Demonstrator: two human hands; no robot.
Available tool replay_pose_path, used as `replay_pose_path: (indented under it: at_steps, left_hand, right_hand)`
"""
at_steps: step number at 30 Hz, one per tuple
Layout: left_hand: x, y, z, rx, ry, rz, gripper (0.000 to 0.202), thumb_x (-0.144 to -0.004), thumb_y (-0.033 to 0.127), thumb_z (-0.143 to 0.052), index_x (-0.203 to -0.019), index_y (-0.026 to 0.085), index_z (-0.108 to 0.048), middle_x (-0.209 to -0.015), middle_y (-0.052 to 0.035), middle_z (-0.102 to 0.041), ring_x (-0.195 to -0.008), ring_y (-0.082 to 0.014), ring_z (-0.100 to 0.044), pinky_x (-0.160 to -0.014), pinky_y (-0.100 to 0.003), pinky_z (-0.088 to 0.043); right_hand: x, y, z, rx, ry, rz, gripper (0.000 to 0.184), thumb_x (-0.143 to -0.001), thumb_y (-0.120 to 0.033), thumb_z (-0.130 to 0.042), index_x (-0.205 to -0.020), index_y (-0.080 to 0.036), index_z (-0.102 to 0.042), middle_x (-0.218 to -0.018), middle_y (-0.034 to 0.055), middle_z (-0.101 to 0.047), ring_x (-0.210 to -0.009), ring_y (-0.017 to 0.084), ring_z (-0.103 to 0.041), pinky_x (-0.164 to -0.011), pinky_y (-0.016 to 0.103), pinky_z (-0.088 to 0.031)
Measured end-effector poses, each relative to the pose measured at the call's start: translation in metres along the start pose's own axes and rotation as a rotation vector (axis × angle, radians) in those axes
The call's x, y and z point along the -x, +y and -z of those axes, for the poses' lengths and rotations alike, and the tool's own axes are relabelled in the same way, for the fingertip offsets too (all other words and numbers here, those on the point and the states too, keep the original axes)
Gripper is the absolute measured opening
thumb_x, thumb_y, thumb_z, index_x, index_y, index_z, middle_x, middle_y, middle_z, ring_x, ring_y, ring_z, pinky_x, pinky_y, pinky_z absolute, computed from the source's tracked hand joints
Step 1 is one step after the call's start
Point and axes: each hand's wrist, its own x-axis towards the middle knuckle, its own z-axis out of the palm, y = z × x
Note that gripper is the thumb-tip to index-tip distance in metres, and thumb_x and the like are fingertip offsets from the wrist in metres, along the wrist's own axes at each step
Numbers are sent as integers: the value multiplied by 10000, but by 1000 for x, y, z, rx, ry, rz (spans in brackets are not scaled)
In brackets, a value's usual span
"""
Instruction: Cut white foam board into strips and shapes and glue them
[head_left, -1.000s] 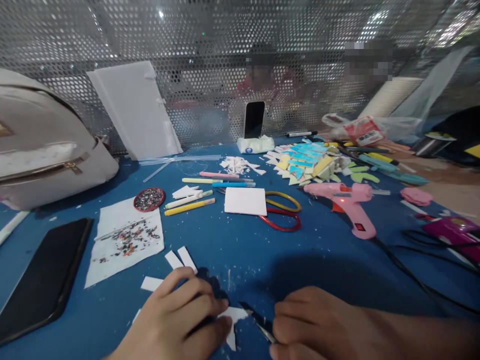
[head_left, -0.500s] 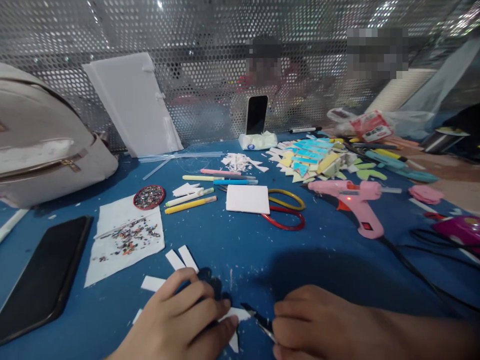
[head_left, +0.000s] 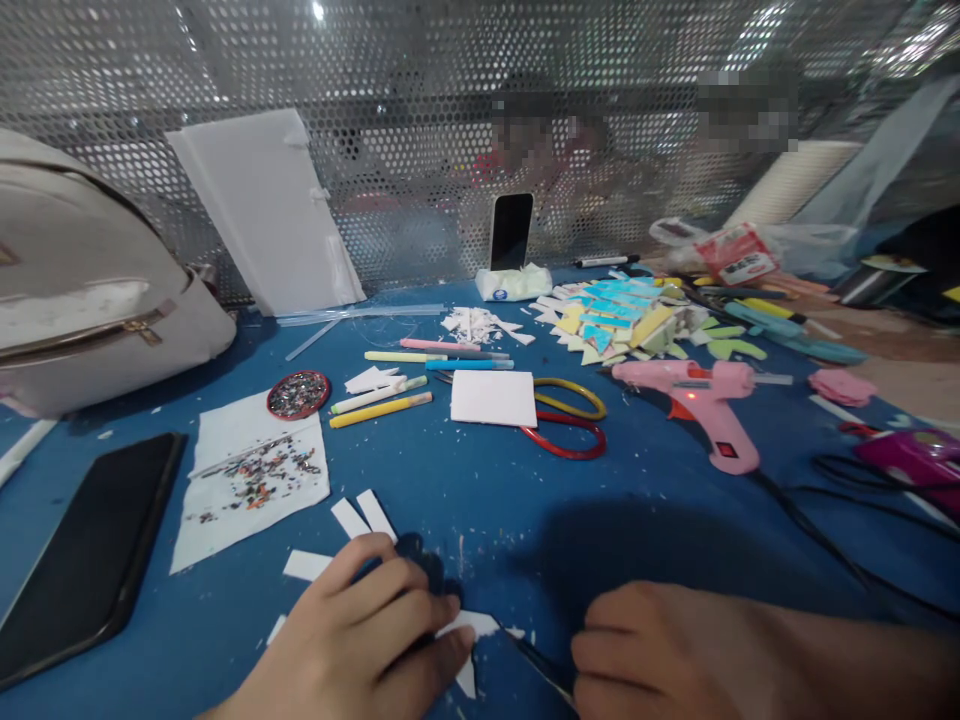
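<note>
Trimming seems the step in hand: one white board piece (head_left: 478, 622) lies at bottom centre, its angled lower portion possibly separate. The left hand (head_left: 375, 620), fingers curled, pinches it between thumb and forefinger; the right hand (head_left: 645, 650) is closed around one craft knife (head_left: 538, 662), its tip at the piece's edge. The next move calls for a steady hold, with fingertips clear of the blade. Outward, lower left of centre, are four white strips (head_left: 307, 565), one mostly hidden. Mid-frame come five felt-tip pens (head_left: 381, 410) and one pair of scissors (head_left: 574, 438) under one white rectangle (head_left: 493, 398); right of centre, one pink glue gun (head_left: 697, 385). Two phones (head_left: 90, 550) show: lower left and upper centre.
</note>
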Motion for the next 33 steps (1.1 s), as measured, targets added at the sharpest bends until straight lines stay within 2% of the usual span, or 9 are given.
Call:
replay_pose_path:
  at_steps: [3,5,8,11,15,19,24,29,33]
  left_hand:
    - [-2,-5,4,63,-58,-43,312,-1062,173,-426,-938,164,-712,-876,5,-752,-825,-131,-629,-943,-330,-373]
    - [-2,-9,7,123,-103,-47,314,-1072,183,-400,-988,170,-703,-949,-5,-769,-910,-140,-640,-966,-328,-355]
    - [0,-11,9,173,-127,-11,308,-1073,207,-394,-1005,202,-695,-1087,-17,-767,-1037,-164,-629,-983,-343,-341]
    - [2,-10,10,212,-132,48,365,-1080,239,-343,-993,224,-697,-1175,-36,-736,-1061,-178,-621,-957,-354,-367]
    - [0,-7,10,239,-135,79,272,-1058,252,-429,-994,211,-690,-1099,-27,-737,-990,-168,-627,-933,-332,-388]
    - [-2,-6,7,256,-161,70,192,-1032,307,-512,-1059,197,-666,-1059,-9,-743,-968,-167,-624,-948,-316,-377]
    - [-2,-7,9,284,-171,137,330,-997,444,-543,-1151,164,-623,-1111,-38,-728,-1012,-166,-621,-965,-283,-364]
    - [4,-7,12,231,-178,109,308,-1012,457,-506,-1077,198,-661,-1083,-42,-720,-998,-178,-619,-952,-313,-370]
    - [8,-6,9,153,-143,40,294,-1038,402,-478,-1076,199,-687,-1014,-22,-738,-944,-169,-621,-982,-330,-346]
  right_hand:
    - [-6,16,5,-17,60,77,304,-871,-204,-616,-617,-226,-450,-511,-59,-418,-438,117,-355,-426,290,-257]
    - [-10,19,10,-7,99,91,327,-869,-178,-601,-591,-221,-434,-507,-62,-394,-446,116,-352,-440,297,-239]
    - [-18,13,19,3,129,82,300,-853,-86,-531,-589,-204,-453,-526,-59,-402,-457,107,-347,-467,294,-251]
    - [-26,2,29,34,148,76,195,-823,-96,-535,-647,-176,-515,-556,-61,-423,-464,99,-334,-473,284,-248]
    - [-33,-5,33,112,140,84,83,-730,-123,-579,-677,-170,-537,-568,-62,-431,-478,106,-327,-466,289,-216]
    - [-36,-2,32,151,119,75,100,-681,-86,-530,-653,-181,-531,-562,-49,-441,-497,122,-348,-473,296,-218]
    - [-37,1,32,222,196,76,200,-740,-78,-477,-575,-179,-530,-514,-40,-410,-474,129,-317,-464,310,-182]
    - [-32,-4,33,118,127,3,187,-906,-146,-484,-745,-143,-579,-599,-46,-498,-509,108,-423,-486,299,-244]
    - [-30,-5,31,127,32,-31,148,-915,-166,-516,-793,-139,-596,-644,-35,-565,-546,109,-471,-494,304,-264]
